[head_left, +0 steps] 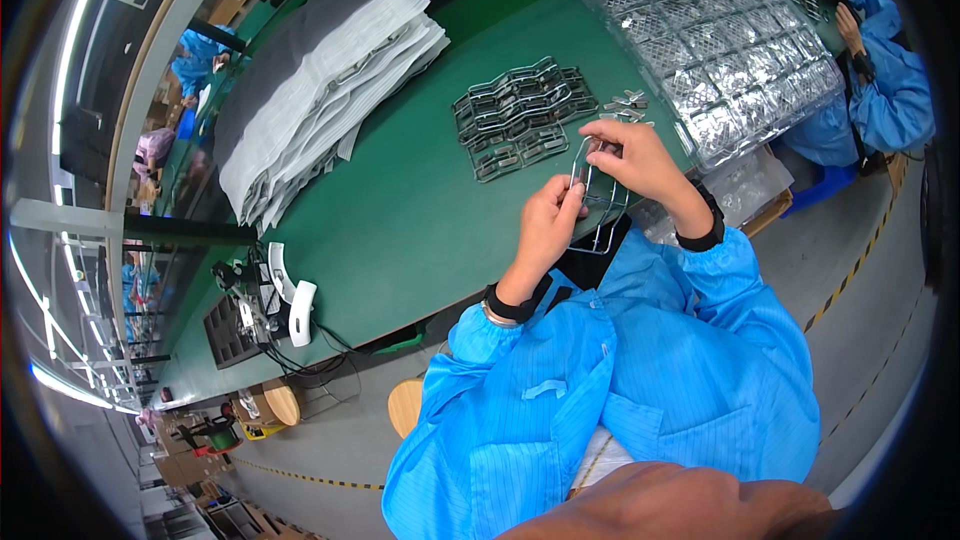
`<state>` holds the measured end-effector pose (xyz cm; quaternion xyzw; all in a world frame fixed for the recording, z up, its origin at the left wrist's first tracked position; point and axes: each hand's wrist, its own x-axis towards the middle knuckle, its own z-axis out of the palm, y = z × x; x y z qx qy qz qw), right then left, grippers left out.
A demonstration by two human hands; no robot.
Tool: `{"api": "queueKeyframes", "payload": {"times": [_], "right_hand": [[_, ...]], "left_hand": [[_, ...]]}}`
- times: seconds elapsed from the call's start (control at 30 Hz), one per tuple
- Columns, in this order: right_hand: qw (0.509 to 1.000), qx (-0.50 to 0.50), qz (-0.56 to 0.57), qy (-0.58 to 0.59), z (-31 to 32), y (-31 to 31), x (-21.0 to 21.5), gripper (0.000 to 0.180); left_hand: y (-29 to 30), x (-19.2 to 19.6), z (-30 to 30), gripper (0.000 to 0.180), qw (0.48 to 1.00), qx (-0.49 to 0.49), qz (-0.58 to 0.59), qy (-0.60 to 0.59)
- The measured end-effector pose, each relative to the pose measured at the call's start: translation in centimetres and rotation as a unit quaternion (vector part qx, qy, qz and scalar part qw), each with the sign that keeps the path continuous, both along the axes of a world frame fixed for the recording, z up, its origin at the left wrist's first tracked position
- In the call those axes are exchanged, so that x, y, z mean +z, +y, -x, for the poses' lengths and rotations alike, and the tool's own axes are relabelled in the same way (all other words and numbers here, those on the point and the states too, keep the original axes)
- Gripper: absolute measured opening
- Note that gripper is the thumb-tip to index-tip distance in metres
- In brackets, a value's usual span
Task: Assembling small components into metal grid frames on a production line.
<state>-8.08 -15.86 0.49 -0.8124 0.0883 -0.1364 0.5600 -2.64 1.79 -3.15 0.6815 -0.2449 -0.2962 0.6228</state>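
A bent metal wire frame (607, 212) is between my two hands, over the table's front edge. My left hand (545, 225) pinches its side with thumb and fingers. Higher up, the curled fingers of my right hand (635, 162) close round the frame's upper end; whether a smaller part is also in them is hidden. Just beyond my hands, similar metal wire frames (522, 108) lie piled in rows on the green table (400, 210). Several small metal pieces (628, 102) are scattered right of that pile, close to my right fingertips.
Clear plastic blister trays (715, 45) with shiny contents fill the right side. At the left stands a tall stack of white and grey sheets (325, 90). White curved devices (300, 312) and cables sit further left. A co-worker in blue (880, 80) works at the far right.
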Motion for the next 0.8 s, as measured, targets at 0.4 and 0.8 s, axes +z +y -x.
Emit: {"api": "queueKeyframes", "payload": {"times": [0.4,0.8], "right_hand": [[0.997,0.068,0.039,-0.017,0.7,1.7,1.6,0.039],[0.996,0.04,0.077,-0.038,1.4,2.8,1.9,0.034]], "left_hand": [[-0.2,1.8,-0.7,0.013,0.994,0.07,0.015,-0.078],[-0.1,0.1,-0.4,0.013,0.985,0.105,0.002,-0.139]]}}
